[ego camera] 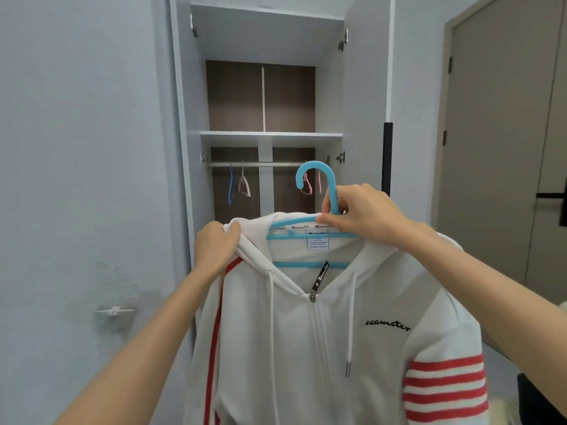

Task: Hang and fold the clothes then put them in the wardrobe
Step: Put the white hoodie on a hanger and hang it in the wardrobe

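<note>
Fingers [329, 220] pinch hanger [333, 194] neck and hoodie [291, 332] shoulder, hook [314, 166] facing rail's [282, 164] middle.

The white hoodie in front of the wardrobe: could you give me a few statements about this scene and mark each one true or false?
1. The white hoodie sits on a blue hanger. True.
2. The right hand is empty. False: its fingers grip the blue hanger just below the hook.
3. The left hand grips the white hoodie's fabric beside the hood. True.
4. The wardrobe rail is bare. False: a few spare hangers, pink and blue, hang on it.
5. The white hoodie is unzipped. False: its zip is closed up to the neck.
</note>
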A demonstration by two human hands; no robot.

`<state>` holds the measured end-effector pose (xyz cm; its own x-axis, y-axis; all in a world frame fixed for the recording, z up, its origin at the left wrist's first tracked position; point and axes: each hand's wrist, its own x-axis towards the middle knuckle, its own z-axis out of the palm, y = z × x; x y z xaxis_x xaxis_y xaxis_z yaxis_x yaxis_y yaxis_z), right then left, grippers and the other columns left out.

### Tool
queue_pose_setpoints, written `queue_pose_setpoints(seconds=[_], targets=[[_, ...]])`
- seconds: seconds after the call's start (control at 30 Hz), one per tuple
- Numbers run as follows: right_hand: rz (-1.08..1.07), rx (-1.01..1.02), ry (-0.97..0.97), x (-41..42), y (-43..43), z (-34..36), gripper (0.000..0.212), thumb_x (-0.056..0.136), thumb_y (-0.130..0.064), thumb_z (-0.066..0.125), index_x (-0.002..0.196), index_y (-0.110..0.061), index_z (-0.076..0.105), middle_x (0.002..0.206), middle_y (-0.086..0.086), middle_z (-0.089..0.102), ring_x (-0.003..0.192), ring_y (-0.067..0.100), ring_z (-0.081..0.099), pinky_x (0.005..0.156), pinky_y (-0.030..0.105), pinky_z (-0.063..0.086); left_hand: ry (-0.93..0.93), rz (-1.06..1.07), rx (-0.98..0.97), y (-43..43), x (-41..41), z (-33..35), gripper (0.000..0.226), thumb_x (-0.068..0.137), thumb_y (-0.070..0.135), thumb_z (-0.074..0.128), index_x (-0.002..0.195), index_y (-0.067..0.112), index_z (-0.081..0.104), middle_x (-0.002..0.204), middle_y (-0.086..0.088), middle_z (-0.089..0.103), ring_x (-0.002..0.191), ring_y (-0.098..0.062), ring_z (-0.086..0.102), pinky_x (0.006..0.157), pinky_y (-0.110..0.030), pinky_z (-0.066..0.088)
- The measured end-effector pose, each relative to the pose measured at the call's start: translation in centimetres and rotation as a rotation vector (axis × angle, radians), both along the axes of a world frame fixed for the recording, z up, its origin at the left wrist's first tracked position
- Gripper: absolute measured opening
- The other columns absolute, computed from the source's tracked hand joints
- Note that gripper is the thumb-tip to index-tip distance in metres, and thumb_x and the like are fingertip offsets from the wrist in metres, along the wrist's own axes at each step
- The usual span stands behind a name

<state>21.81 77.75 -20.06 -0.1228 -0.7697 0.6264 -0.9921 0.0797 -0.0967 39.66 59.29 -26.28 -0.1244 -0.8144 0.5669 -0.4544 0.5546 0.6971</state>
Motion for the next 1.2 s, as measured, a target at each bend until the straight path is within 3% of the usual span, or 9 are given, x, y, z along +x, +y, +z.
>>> queue_pose_setpoints(seconds=[0.17, 0.23, 0.33, 0.47, 0.7, 0.87, 0.97, 1.07, 1.2], targets=[[0.044, -0.016, -0.143, -1.5, 0.2, -0.4, 0.020, 0.083, -0.046, 0.066, 0.078, -0.030, 0.055, 0.074, -0.014, 0.065, 0.066, 0.013, 0.062, 0.057, 0.021, 0.049, -0.250, 0.013, -0.008, -1.5, 0.5, -0.6, 0.045, 0.095, 0.025, 0.045, 0.055, 0.009, 0.036, 0.055, -0.004, 0.038, 0.054, -0.022, 0.039, 0.047, -0.031, 0.025], [0.032, -0.028, -0.159, -2.0, 0.2, -0.7, 0.019, 0.083, -0.046, 0.067, 0.078, -0.030, 0.056, 0.076, -0.011, 0.068, 0.069, 0.015, 0.063, 0.064, 0.031, 0.055, -0.350, -0.016, -0.008, -1.5, -0.1, -0.2, 0.032, 0.090, 0.025, 0.054, 0.068, 0.002, 0.049, 0.063, -0.014, 0.048, 0.059, -0.024, 0.049, 0.049, -0.035, 0.035], [0.042, -0.047, -0.180, -2.5, 0.5, -1.2, 0.020, 0.083, -0.045, 0.067, 0.075, -0.031, 0.056, 0.078, -0.012, 0.066, 0.068, 0.009, 0.061, 0.060, 0.027, 0.050, -0.302, -0.068, -0.034, -1.6, -1.1, -0.1, 0.030, 0.085, 0.026, 0.060, 0.106, 0.007, 0.051, 0.098, -0.014, 0.062, 0.081, -0.024, 0.054, 0.064, -0.030, 0.040], [0.052, -0.066, -0.208, -2.9, 1.0, -1.6, 0.020, 0.084, -0.042, 0.067, 0.078, -0.028, 0.056, 0.076, -0.014, 0.063, 0.068, 0.010, 0.062, 0.059, 0.024, 0.049, -0.180, -0.041, -0.144, -1.7, -2.6, -0.8, 0.012, 0.090, 0.021, 0.050, 0.095, 0.014, 0.059, 0.096, -0.007, 0.064, 0.077, -0.016, 0.050, 0.059, -0.023, 0.033], [0.039, -0.076, -0.227, -4.3, 1.6, -2.0, 0.022, 0.084, -0.041, 0.067, 0.081, -0.021, 0.059, 0.073, -0.014, 0.064, 0.068, 0.010, 0.062, 0.058, 0.023, 0.049, -0.168, -0.148, -0.107, -1.0, -4.4, 0.3, 0.038, 0.089, 0.008, 0.045, 0.120, 0.021, 0.064, 0.126, -0.005, 0.060, 0.114, -0.024, 0.052, 0.092, -0.037, 0.045], [0.088, -0.054, -0.190, -4.3, 0.7, -1.8, 0.019, 0.083, -0.043, 0.067, 0.076, -0.026, 0.060, 0.068, -0.008, 0.068, 0.068, 0.013, 0.065, 0.068, 0.036, 0.055, -0.483, -0.520, -0.435, 4.0, -8.3, 1.8, 0.033, 0.098, 0.035, 0.038, 0.125, 0.032, 0.057, 0.128, 0.010, 0.055, 0.123, -0.009, 0.041, 0.114, -0.054, 0.015], [0.143, -0.042, -0.206, -4.6, 0.4, -1.5, 0.017, 0.083, -0.042, 0.068, 0.076, -0.029, 0.060, 0.066, -0.009, 0.069, 0.066, 0.008, 0.065, 0.069, 0.034, 0.056, -0.583, -0.522, -0.537, 4.9, -9.3, 1.6, 0.031, 0.098, 0.044, 0.035, 0.119, 0.031, 0.054, 0.115, 0.010, 0.060, 0.117, -0.010, 0.047, 0.115, -0.050, 0.003], [0.161, -0.014, -0.259, -5.2, 0.2, -1.5, 0.015, 0.084, -0.038, 0.068, 0.080, -0.025, 0.064, 0.072, -0.011, 0.069, 0.068, -0.002, 0.062, 0.064, 0.019, 0.051, -0.692, -0.348, -0.641, 4.6, -9.5, 1.3, 0.015, 0.100, 0.034, 0.038, 0.098, 0.024, 0.050, 0.103, 0.002, 0.065, 0.102, -0.020, 0.058, 0.113, -0.044, 0.020], [0.013, -0.048, -0.236, -6.8, 0.8, -1.7, 0.007, 0.086, -0.028, 0.069, 0.090, -0.028, 0.064, 0.092, -0.008, 0.064, 0.077, 0.001, 0.054, 0.068, 0.015, 0.044, -0.765, -0.181, -0.648, 4.2, -9.7, -0.5, 0.017, 0.097, 0.038, 0.046, 0.100, 0.021, 0.048, 0.100, -0.002, 0.064, 0.077, -0.022, 0.054, 0.070, -0.030, 0.041]])
